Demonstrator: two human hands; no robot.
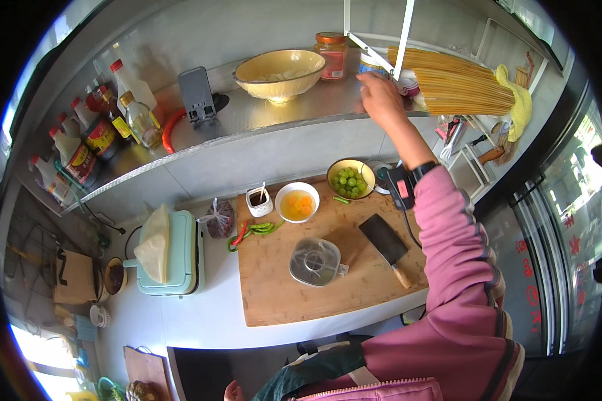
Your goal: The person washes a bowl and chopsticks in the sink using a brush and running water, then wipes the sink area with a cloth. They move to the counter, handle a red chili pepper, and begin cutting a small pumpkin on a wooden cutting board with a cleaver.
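My right hand (381, 97) is raised over the metal shelf (301, 113), by a blue-labelled container (372, 64) and the white metal bracket (404, 40). Its fingers are partly bent, and I cannot tell if they touch anything. At the bottom edge only a bit of my left hand (234, 391) shows, low by my apron. On the wooden chopping board (281, 301) before me stands a clear plastic jug (315, 261) with a lid. A cleaver (384, 240) lies to its right. Behind are a white bowl of cracked eggs (297, 202) and a bowl of green grapes (350, 183).
Sauce bottles (100, 133), a phone stand (197, 95), a yellow bowl (280, 75) and a red-lidded jar (331, 55) line the shelf. Bamboo skewers (461, 85) jut out at right. A mint-green appliance (180, 250) and chilli peppers (261, 228) sit left of the jug.
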